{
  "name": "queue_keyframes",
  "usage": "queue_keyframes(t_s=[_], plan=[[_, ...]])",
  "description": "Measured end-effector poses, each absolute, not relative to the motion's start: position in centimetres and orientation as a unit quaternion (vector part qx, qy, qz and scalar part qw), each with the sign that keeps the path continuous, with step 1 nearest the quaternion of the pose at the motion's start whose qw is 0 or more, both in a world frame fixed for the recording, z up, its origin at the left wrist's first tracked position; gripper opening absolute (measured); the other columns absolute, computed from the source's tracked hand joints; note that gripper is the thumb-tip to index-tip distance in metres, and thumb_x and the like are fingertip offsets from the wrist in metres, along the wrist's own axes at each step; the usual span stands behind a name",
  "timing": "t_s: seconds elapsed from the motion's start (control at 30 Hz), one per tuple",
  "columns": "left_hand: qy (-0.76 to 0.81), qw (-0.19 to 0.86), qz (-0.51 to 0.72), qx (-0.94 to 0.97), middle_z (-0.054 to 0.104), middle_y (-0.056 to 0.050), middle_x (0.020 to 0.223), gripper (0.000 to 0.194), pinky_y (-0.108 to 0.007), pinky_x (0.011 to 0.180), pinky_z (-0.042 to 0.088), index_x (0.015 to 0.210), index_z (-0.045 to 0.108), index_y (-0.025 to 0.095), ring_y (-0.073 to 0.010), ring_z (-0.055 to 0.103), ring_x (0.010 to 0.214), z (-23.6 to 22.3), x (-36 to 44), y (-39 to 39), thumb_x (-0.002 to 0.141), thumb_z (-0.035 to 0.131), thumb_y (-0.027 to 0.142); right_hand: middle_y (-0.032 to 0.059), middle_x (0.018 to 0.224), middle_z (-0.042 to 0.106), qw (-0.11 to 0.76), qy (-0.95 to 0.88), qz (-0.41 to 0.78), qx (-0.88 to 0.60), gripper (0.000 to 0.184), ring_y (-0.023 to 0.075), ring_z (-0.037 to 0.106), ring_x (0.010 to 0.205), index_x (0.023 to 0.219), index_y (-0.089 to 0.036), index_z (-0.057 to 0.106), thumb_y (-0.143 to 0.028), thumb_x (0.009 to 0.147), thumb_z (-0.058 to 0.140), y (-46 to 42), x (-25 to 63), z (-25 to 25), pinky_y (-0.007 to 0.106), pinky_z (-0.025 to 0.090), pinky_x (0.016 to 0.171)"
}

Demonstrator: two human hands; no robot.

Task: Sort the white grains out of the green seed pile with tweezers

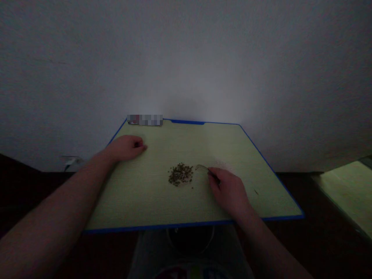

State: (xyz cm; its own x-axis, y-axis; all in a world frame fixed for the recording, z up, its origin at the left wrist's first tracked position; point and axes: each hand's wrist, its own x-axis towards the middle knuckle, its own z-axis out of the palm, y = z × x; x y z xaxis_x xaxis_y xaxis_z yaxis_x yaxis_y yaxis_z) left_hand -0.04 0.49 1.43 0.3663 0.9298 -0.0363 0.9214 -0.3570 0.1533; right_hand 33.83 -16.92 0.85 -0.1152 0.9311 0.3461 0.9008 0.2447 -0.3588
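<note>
A loose pile of small brown seeds or grains (180, 174) lies on the pale, blue-edged table (151, 205), a few bits apart from the rest. My right hand (229, 190) rests to the right of the pile, fingers closed around the dark handle of a small utensil (202, 167). Its thin, curved metal head points left and lies close to the grains; whether it is a spoon or a fork is too dim to tell. At the table's left side, my left hand (128, 148) lies with its fingers curled in, nothing visible in them.
At the far left corner sits a flat, blurred-out object (145, 120). A short dark sliver (256, 192) lies right of my right hand. A round dark container (190, 238) shows below the table's front edge. Behind stands a wall (186, 58); another pale surface (348, 190) is at right.
</note>
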Motion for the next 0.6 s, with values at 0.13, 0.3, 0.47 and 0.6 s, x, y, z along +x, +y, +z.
queue_keyframes(t_s=[0.13, 0.3, 0.47, 0.6], plan=[[0.560, 0.071, 0.031, 0.825, 0.059, -0.004, 0.066, 0.042, -0.030, 0.060, 0.031, 0.069, 0.057, 0.020, -0.0172, 0.050, 0.061, 1.2, -0.2, 0.7, 0.079, 0.041, 0.056, 0.0087, 0.097, 0.076, 0.262, -0.778, 0.045, -0.569, 0.028, 0.0218, 0.071, 0.086, 0.106, -0.017, 0.071, -0.020, 0.091, 0.049, -17.3, 33.5, 0.7, 0.035, 0.056, 0.080], [0.564, 0.071, 0.035, 0.822, 0.059, -0.004, 0.065, 0.042, -0.031, 0.060, 0.031, 0.070, 0.058, 0.020, -0.0177, 0.050, 0.062, 1.2, -0.3, 0.7, 0.078, 0.041, 0.057, 0.0065, 0.089, 0.077, 0.297, -0.773, 0.044, -0.560, 0.024, 0.0202, 0.072, 0.077, 0.103, -0.017, 0.071, -0.021, 0.090, 0.051, -19.0, 33.7, 1.0, 0.033, 0.057, 0.073], [0.562, 0.072, 0.030, 0.823, 0.058, -0.004, 0.065, 0.042, -0.030, 0.059, 0.032, 0.069, 0.056, 0.020, -0.0167, 0.050, 0.061, 1.3, -0.2, 0.7, 0.079, 0.041, 0.057, 0.0048, 0.084, 0.076, 0.328, -0.759, 0.034, -0.562, 0.022, 0.0186, 0.071, 0.071, 0.099, -0.017, 0.071, -0.021, 0.089, 0.052, -20.6, 34.1, 1.5, 0.030, 0.058, 0.066], [0.566, 0.071, 0.029, 0.821, 0.058, -0.004, 0.065, 0.042, -0.030, 0.058, 0.032, 0.069, 0.056, 0.020, -0.0164, 0.049, 0.061, 1.4, -0.1, 0.6, 0.079, 0.041, 0.057, 0.0047, 0.085, 0.076, 0.329, -0.749, 0.030, -0.575, 0.021, 0.0181, 0.071, 0.070, 0.099, -0.017, 0.071, -0.021, 0.089, 0.053, -21.8, 34.5, 1.4, 0.029, 0.058, 0.066]])
